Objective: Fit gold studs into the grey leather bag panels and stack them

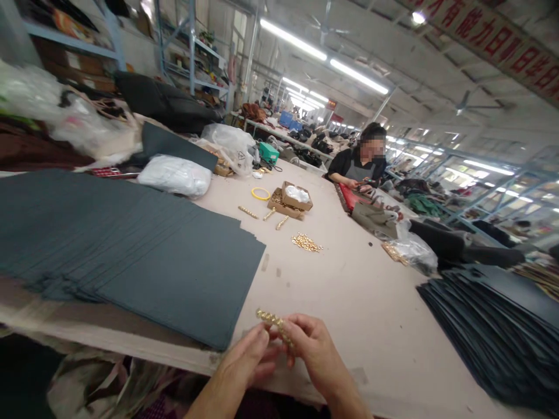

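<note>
A short row of gold metal pieces (271, 318) is pinched between the thumb and fingers of my right hand (312, 346), over the near table edge. Beside it my left hand (248, 358) has its thumb and fingertips near the row's underside; whether they grip it is hard to tell, but the fingers look apart. Further up the table lie a loose pile of small gold pieces (307, 242) and three similar gold rows, one of them at the left (248, 212). Behind these are a cardboard box of small gold parts (276, 201) and a yellow ring (261, 193).
Dark flat sheets (174, 256) cover the table's left side, and another dark stack (489, 331) stands at the right. A white plastic-wrapped bundle (175, 174) and a green box (268, 152) lie further back. Across the table, a person (360, 163) handles red material.
</note>
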`<state>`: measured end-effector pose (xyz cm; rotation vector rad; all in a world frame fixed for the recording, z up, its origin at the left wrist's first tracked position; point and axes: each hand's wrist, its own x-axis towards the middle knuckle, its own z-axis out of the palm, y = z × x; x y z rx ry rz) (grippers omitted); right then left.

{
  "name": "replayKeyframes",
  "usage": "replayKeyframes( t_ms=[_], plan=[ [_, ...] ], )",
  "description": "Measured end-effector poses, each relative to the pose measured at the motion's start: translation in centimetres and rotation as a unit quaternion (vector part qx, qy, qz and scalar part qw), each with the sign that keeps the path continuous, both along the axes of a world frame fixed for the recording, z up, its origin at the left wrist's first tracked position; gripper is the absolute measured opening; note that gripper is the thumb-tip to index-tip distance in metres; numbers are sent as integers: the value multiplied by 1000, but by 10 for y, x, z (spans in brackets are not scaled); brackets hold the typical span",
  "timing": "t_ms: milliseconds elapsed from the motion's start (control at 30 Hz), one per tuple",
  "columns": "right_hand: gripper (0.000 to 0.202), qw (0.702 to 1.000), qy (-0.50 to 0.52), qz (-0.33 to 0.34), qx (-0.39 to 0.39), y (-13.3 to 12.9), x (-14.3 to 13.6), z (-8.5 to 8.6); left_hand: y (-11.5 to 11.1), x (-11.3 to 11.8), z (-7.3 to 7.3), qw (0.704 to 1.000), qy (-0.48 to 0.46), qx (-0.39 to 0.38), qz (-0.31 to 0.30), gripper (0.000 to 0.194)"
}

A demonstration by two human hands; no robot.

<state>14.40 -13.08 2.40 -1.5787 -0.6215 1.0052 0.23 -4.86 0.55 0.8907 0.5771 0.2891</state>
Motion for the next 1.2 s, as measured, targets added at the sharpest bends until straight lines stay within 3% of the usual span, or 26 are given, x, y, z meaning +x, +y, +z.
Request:
replayKeyframes(
  t_ms=[67, 167, 267, 367, 433, 533, 700, 833, 1200],
  plan=[
    [42, 1000, -7, 13, 18, 5, -17, -2, 4, 1, 4, 998, -44, -19, 40, 52],
    [42, 999, -12, 21, 28, 11, -38, -7, 14, -2, 7, 997, -31, 23, 64, 42],
    [39, 997, -61, 42, 23, 15, -47, -8, 22, -12, 9, 989, -8, 122, 80, 35],
    [33, 989, -145, 26, 10, 17, -47, -2, 29, -26, 8, 962, 22, 254, 95, 29],
    [29, 986, -162, -1, 28, 18, -47, 4, 34, -34, 9, 930, 67, 353, 81, 26],
    [25, 978, -198, 5, 69, 23, -54, 13, 41, -45, 11, 850, 111, 508, 86, 20],
    [24, 950, -288, 50, 107, 32, -70, 23, 42, -57, 13, 723, 47, 678, 125, 23],
    [21, 948, -295, 57, 107, 36, -75, 23, 40, -61, 8, 678, 62, 721, 130, 20],
    [21, 943, -312, 81, 78, 43, -80, 16, 40, -71, -7, 660, 98, 736, 112, 22]
  ],
)
